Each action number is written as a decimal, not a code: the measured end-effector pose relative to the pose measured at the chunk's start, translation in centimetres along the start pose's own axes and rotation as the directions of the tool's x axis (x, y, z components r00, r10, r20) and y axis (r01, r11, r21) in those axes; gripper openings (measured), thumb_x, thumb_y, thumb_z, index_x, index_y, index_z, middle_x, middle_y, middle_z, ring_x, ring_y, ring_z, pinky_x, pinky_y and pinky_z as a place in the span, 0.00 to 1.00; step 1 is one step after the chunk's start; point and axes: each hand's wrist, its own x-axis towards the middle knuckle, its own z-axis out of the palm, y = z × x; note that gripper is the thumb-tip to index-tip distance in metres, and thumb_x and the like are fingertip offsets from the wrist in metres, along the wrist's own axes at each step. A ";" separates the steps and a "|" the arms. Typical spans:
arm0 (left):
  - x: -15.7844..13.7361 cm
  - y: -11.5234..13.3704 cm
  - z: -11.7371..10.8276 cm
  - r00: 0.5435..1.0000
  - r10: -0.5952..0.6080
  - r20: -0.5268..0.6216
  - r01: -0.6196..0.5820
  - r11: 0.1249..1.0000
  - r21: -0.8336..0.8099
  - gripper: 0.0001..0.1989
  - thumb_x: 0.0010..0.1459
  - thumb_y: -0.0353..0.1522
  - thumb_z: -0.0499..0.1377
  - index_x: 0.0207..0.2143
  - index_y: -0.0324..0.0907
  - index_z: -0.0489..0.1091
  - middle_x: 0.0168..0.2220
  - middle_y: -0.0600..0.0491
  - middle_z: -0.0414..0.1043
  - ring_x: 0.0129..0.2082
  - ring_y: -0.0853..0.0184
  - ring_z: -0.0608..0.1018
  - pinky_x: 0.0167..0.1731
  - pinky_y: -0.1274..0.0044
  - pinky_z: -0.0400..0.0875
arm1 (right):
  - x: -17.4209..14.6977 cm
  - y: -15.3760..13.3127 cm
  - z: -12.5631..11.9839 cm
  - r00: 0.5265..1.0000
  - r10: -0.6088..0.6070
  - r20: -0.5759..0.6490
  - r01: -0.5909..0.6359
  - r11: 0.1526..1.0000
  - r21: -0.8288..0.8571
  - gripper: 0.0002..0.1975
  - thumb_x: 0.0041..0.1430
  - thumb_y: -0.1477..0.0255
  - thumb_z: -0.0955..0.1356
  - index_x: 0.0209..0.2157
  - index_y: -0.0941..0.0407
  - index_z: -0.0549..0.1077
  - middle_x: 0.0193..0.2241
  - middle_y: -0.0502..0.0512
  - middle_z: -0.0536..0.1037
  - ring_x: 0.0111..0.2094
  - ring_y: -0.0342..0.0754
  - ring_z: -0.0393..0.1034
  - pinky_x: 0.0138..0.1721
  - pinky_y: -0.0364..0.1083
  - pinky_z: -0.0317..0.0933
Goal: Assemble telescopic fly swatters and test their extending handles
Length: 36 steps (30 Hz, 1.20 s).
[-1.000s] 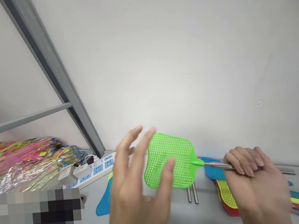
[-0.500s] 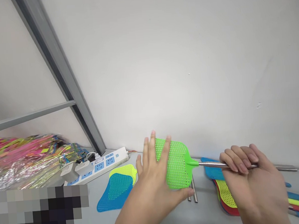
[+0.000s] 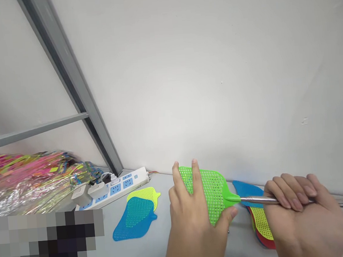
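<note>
Right hand (image 3: 305, 221) had fingers clamped round the metal rod (image 3: 254, 200), likely for steadiness, while left hand (image 3: 194, 221) had fingers spread apart across the green swatter head (image 3: 214, 186) (on the rod's end), above the tabletop (image 3: 148, 255), probably bracing it.

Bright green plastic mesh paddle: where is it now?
In the head view, the paddle sits low, right of centre, partly behind the left hand, and meets the silver metal rod in the right hand.
</note>
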 end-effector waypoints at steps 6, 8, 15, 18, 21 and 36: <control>-0.5 0.6 0.0 0.996 0.029 -0.085 -0.024 0.998 0.051 0.39 0.45 0.44 0.56 0.57 0.46 0.43 0.59 0.43 0.31 0.51 0.45 0.55 0.41 0.58 0.60 | -0.4 0.0 0.1 1.000 -0.027 -0.001 0.027 0.999 0.021 0.13 0.52 0.80 0.58 0.17 0.59 0.53 0.15 0.42 0.41 0.13 0.35 0.37 0.10 0.36 0.44; -0.5 0.7 0.0 0.994 0.035 -0.107 -0.029 0.998 0.057 0.38 0.46 0.44 0.56 0.56 0.46 0.44 0.59 0.43 0.31 0.50 0.45 0.55 0.40 0.57 0.60 | -0.5 0.1 0.1 1.000 -0.026 -0.007 0.026 0.999 0.022 0.13 0.52 0.80 0.58 0.17 0.59 0.53 0.15 0.42 0.41 0.13 0.35 0.38 0.10 0.36 0.44; -0.4 0.6 -0.1 0.992 0.020 -0.128 -0.011 0.998 0.069 0.38 0.44 0.45 0.57 0.55 0.46 0.46 0.59 0.43 0.30 0.51 0.46 0.55 0.41 0.58 0.59 | -0.3 0.2 0.0 1.000 0.013 -0.018 -0.012 1.000 0.023 0.13 0.52 0.80 0.58 0.16 0.59 0.52 0.15 0.42 0.40 0.13 0.35 0.37 0.10 0.37 0.43; 0.2 -0.2 -0.3 0.997 0.036 -0.069 -0.034 0.999 0.029 0.37 0.46 0.47 0.54 0.56 0.48 0.44 0.60 0.45 0.27 0.54 0.47 0.51 0.43 0.58 0.58 | -0.2 0.3 0.1 0.999 0.042 -0.022 -0.041 0.999 0.026 0.12 0.51 0.80 0.58 0.16 0.58 0.52 0.15 0.42 0.42 0.13 0.35 0.37 0.10 0.37 0.44; 1.0 -1.0 -0.3 0.994 0.111 -0.002 -0.111 0.993 0.024 0.34 0.50 0.46 0.51 0.57 0.50 0.40 0.60 0.45 0.24 0.57 0.46 0.42 0.45 0.55 0.53 | -0.5 0.7 0.4 0.995 0.091 -0.043 -0.091 0.996 0.001 0.12 0.49 0.80 0.59 0.17 0.58 0.52 0.15 0.42 0.44 0.14 0.36 0.39 0.12 0.37 0.45; 0.7 0.0 -1.0 0.790 0.506 0.346 -0.501 0.858 -0.113 0.11 0.54 0.23 0.46 0.26 0.40 0.65 0.33 0.54 0.68 0.40 0.67 0.68 0.50 0.59 0.45 | -1.3 1.1 0.9 0.973 0.225 -0.052 -0.229 0.967 -0.113 0.13 0.47 0.77 0.63 0.17 0.57 0.52 0.15 0.42 0.44 0.14 0.36 0.38 0.11 0.37 0.42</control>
